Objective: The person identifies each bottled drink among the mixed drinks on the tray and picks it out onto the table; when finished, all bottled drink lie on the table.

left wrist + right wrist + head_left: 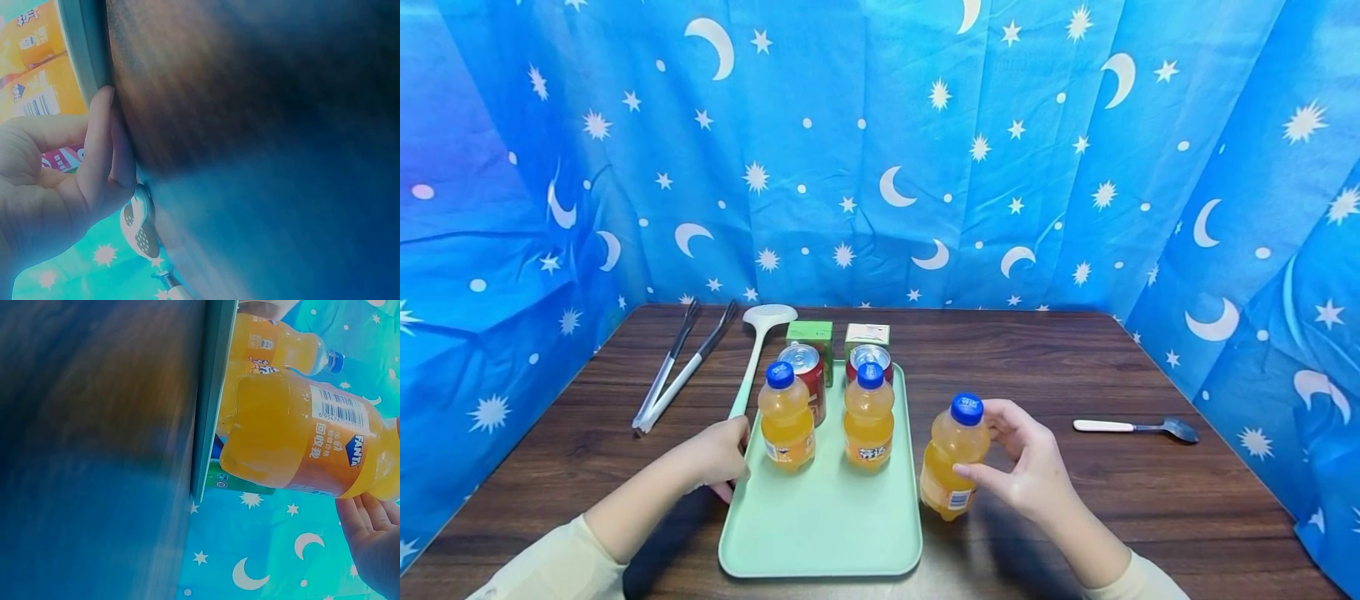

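My right hand (1033,467) holds an orange soda bottle (946,467) with a blue cap, thumb and fingers around its upper part. The bottle tilts slightly just off the right edge of a pale green tray (820,533). In the right wrist view, the bottle's base (250,437) is raised above the tray's rim. At the tray's left edge, my left hand (718,454) grips the rim; the left wrist view shows its fingers (97,144) against the tray's side. Two more orange soda bottles (786,425) (868,421) stand on the tray.
Behind those bottles are two red cans (812,383) (883,367) and two small boxes (820,332) (867,335). Left of the tray lie a slotted turner (758,342) and metal tongs (681,383). A spoon (1131,427) lies at the right. A blue curtain (880,167) surrounds the table.
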Motion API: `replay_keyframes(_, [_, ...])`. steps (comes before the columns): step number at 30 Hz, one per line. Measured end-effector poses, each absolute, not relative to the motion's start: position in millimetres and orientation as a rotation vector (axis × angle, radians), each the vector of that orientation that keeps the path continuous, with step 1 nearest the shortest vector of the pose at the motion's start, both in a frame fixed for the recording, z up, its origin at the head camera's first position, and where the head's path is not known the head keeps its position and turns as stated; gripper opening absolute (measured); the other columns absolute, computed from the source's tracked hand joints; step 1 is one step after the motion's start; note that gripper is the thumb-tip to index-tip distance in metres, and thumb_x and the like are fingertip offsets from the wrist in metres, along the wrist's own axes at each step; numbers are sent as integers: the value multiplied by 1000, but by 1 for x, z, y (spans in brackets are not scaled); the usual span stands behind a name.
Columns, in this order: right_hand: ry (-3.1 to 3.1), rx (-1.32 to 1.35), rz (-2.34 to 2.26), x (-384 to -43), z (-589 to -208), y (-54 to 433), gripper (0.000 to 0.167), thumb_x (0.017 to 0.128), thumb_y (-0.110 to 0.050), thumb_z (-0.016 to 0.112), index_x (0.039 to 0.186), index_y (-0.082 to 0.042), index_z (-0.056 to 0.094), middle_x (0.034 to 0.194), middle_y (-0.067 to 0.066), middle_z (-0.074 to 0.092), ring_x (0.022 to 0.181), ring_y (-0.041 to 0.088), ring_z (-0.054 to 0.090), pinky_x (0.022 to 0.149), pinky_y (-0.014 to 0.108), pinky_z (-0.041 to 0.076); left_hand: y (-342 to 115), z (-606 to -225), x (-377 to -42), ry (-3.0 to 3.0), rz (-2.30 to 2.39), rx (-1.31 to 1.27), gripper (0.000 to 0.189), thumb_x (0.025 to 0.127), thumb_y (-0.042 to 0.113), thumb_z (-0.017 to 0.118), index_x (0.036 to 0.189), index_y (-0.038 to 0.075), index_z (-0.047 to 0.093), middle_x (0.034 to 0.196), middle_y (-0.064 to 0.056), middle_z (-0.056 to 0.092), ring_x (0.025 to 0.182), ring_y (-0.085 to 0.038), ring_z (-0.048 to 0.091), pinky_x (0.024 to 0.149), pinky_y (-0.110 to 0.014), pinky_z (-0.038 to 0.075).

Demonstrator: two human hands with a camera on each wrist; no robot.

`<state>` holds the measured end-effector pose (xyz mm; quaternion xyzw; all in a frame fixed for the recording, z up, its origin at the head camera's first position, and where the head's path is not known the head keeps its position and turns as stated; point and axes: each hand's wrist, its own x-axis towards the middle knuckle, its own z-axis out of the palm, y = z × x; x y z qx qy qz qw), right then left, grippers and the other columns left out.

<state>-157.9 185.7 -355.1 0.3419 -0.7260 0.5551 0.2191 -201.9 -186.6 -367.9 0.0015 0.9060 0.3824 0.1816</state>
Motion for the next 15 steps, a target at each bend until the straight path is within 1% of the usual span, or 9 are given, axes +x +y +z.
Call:
replay_keyframes(8, [-2011, 928, 1522, -159, -356, 185, 64, 58, 19, 77, 116, 3, 55, 104, 10, 65, 94, 15, 62, 79, 23, 54, -187, -367, -202, 2551, 1080, 6, 34, 69, -18, 58, 95, -3, 42, 81, -17, 49, 59, -25, 61, 46, -36, 56])
replay_keyframes(15, [-2004, 937, 1529, -160, -355, 185, 63, 59, 20, 76, 116, 4, 55, 104, 11, 64, 94, 16, 62, 79, 23, 54, -186, -366, -201, 2554, 1077, 2, 34, 69, -19, 58, 95, -3, 42, 81, -17, 49, 59, -25, 60, 46, -36, 56])
